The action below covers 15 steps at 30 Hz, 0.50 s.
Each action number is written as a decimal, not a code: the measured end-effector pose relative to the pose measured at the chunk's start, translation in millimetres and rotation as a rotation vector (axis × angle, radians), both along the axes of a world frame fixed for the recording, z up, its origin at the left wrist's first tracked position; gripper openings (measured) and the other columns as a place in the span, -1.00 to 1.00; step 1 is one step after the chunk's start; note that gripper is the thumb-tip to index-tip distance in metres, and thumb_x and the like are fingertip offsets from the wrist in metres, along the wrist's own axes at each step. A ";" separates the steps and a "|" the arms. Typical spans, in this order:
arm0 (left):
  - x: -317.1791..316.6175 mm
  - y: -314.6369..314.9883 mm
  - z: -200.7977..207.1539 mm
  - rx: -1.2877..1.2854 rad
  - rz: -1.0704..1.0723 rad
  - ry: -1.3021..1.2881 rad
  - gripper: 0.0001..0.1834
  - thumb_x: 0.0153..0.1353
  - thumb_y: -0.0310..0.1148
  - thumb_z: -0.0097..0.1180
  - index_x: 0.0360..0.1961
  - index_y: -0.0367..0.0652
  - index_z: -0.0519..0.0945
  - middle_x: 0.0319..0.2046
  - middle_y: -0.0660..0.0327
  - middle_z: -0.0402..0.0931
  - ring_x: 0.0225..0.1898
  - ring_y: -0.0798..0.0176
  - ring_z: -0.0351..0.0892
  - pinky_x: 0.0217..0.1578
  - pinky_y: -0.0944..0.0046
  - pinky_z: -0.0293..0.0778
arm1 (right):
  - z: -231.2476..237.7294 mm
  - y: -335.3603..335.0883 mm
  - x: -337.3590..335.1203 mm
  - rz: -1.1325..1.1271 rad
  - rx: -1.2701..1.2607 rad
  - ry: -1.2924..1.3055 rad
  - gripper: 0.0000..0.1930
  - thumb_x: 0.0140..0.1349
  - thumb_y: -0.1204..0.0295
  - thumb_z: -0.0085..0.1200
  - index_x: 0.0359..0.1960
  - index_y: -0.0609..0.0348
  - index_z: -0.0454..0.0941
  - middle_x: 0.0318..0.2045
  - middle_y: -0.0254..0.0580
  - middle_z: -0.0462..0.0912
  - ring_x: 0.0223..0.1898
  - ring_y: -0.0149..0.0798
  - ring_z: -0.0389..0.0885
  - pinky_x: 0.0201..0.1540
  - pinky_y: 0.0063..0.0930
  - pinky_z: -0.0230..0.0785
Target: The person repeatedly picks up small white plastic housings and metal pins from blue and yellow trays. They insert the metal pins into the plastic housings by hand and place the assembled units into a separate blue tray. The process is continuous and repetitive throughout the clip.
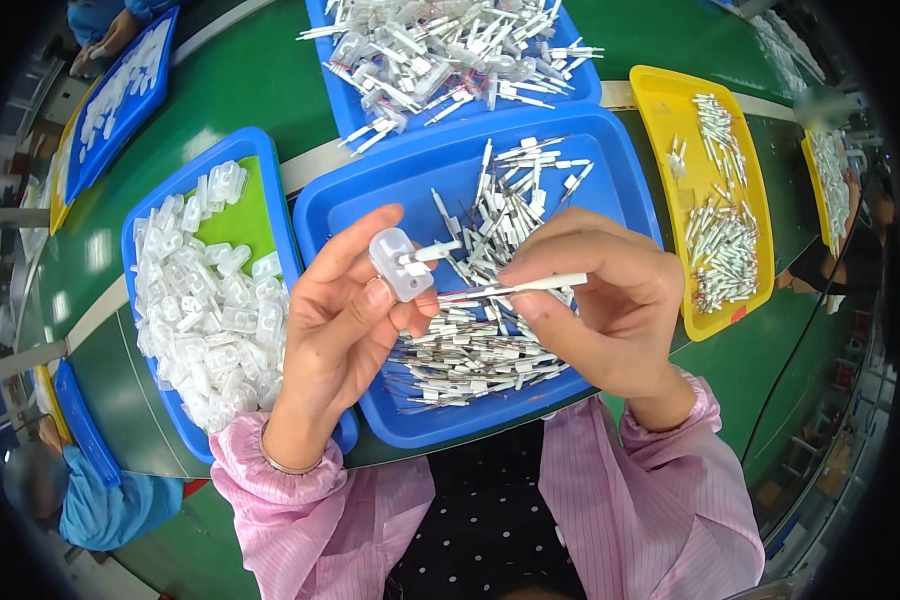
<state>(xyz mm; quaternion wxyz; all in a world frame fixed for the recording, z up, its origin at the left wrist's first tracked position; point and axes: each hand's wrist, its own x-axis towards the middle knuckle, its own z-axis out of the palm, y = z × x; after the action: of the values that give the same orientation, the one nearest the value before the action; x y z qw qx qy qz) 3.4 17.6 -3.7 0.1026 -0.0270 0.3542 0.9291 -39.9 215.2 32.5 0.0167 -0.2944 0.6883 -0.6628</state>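
The clear cap (398, 262) is up in the air, over the left part of the middle bin (370, 192). The person's left hand (338, 310) is clamped on it at the edge, thumb on the near side and fingers behind, probably so its flat face shows uncovered. A white peg (436, 252) pokes out of that face to the right.

The right hand (615, 295) has thumb and forefinger together on a white stick (558, 283), thin leads pointing left toward the cap; gripped that far back, the lead end seems meant to be in plain sight. Red wire runs by the left fingertips; whether they trap it too, I can't tell.

The bins look set for short reaches. Beside the left hand, the left bin (279, 210) is heaped with more caps on a green liner (253, 225). The middle bin lies under both hands, its sticks handy for the right one. The far bin (575, 92), full of jumbled clear and white pieces, seems parked clear of the elbows. On the right, a yellow tray (662, 105) carries white pieces in separate clumps, perhaps to prevent mixing.
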 end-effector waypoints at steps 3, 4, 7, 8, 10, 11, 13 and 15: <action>-0.2 -2.2 -0.8 -0.017 -0.010 0.041 -0.50 0.19 -0.53 -0.09 0.17 -0.33 0.15 -0.25 0.00 0.45 -0.29 0.23 0.51 -0.36 0.34 0.46 | -0.8 -0.6 -1.2 -0.027 0.036 0.044 -0.79 -0.12 0.75 0.08 -0.38 0.37 0.55 -0.45 -0.12 0.56 -0.46 -0.39 0.49 -0.42 -0.62 0.30; -0.3 -2.8 -0.6 -0.019 -0.014 0.048 -0.50 0.19 -0.53 -0.09 0.16 -0.33 0.15 -0.26 0.01 0.45 -0.30 0.24 0.51 -0.36 0.34 0.46 | -1.1 -0.6 -2.0 -0.036 0.044 0.061 -0.79 -0.13 0.75 0.08 -0.38 0.37 0.55 -0.45 -0.12 0.56 -0.46 -0.39 0.49 -0.43 -0.62 0.30; -0.8 -2.5 -2.3 -0.010 -0.040 0.060 -0.51 0.19 -0.54 -0.09 0.16 -0.33 0.16 -0.27 0.04 0.45 -0.30 0.25 0.50 -0.36 0.34 0.46 | -3.9 -1.2 -3.7 -0.059 0.081 0.126 -0.78 -0.15 0.75 0.09 -0.38 0.35 0.56 -0.46 -0.11 0.55 -0.48 -0.37 0.50 -0.46 -0.60 0.30; -1.1 -2.3 -2.5 -0.006 -0.038 0.052 -0.51 0.19 -0.54 -0.09 0.16 -0.33 0.17 -0.27 0.04 0.45 -0.31 0.25 0.50 -0.36 0.34 0.46 | -3.6 -0.7 -4.1 -0.051 0.106 0.164 -0.77 -0.17 0.76 0.09 -0.39 0.35 0.56 -0.46 -0.09 0.55 -0.49 -0.35 0.49 -0.47 -0.59 0.30; -0.5 -2.7 -0.5 -0.009 -0.028 0.034 -0.51 0.19 -0.54 -0.09 0.15 -0.34 0.17 -0.27 0.04 0.45 -0.31 0.26 0.50 -0.37 0.34 0.45 | -1.6 0.1 -4.9 -0.030 0.145 0.238 -0.76 -0.19 0.76 0.10 -0.40 0.35 0.56 -0.47 -0.07 0.53 -0.51 -0.30 0.48 -0.49 -0.55 0.31; 0.0 -2.9 -0.7 -0.007 -0.026 0.035 -0.51 0.19 -0.54 -0.09 0.15 -0.34 0.17 -0.27 0.04 0.45 -0.31 0.26 0.50 -0.37 0.34 0.45 | -0.3 0.6 -5.4 -0.005 0.160 0.289 -0.76 -0.21 0.76 0.10 -0.40 0.36 0.56 -0.48 -0.07 0.52 -0.52 -0.28 0.47 -0.50 -0.54 0.30; -0.3 -3.1 -2.1 0.001 -0.032 0.041 -0.51 0.19 -0.54 -0.09 0.15 -0.34 0.17 -0.26 0.05 0.45 -0.32 0.26 0.50 -0.37 0.34 0.45 | 2.2 1.4 -5.9 0.036 0.194 0.393 -0.75 -0.26 0.75 0.10 -0.42 0.37 0.55 -0.49 -0.07 0.50 -0.54 -0.24 0.46 -0.52 -0.51 0.30; 0.1 -3.2 -0.2 -0.004 -0.029 0.022 -0.52 0.19 -0.54 -0.09 0.15 -0.34 0.17 -0.26 0.05 0.45 -0.33 0.27 0.50 -0.38 0.34 0.45 | 1.6 0.6 -5.7 0.060 0.200 0.501 -0.75 -0.29 0.73 0.10 -0.44 0.39 0.54 -0.50 -0.08 0.48 -0.55 -0.23 0.44 -0.53 -0.50 0.29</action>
<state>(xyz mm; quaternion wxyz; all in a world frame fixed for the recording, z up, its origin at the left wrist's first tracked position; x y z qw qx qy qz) 3.5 14.5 -3.9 0.1121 -0.0119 0.3574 0.9271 -45.7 215.8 34.0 -0.1052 -0.4663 0.7239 -0.4974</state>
